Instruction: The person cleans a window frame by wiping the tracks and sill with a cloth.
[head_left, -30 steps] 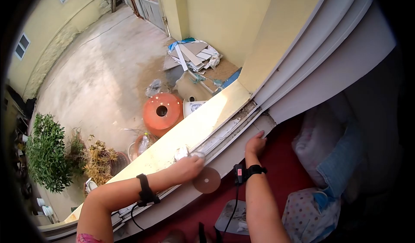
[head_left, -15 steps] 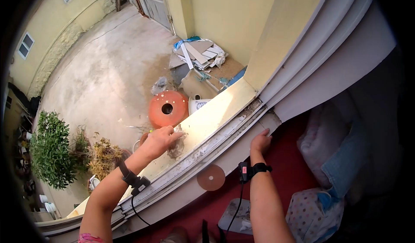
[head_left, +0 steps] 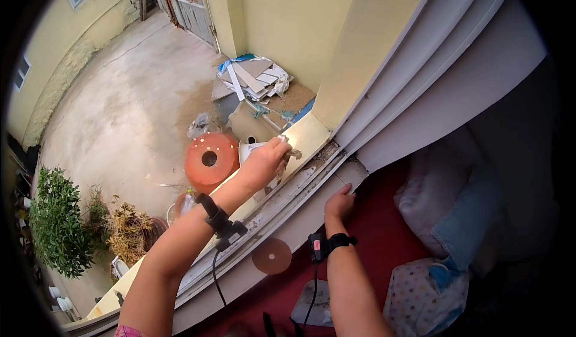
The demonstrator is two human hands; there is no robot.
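Observation:
My left hand reaches over the window track, its fingers closed around a crumpled, dirty wipe. Part of the wipe sticks out beyond the fingers above the pale outer ledge. My right hand rests at the inner edge of the sill, one finger stretched along it; its other fingers are partly hidden. Dirt and flaking patches show in the track.
Outside below are an orange-red round pot, a pile of boards and a green plant. A brown disc overlaps the sill's inner face. Bedding and a dotted cloth lie on the right, near red fabric.
My left hand has moved up and right along the ledge with the wipe. The view has shifted slightly; my right hand stays at the sill's inner edge.

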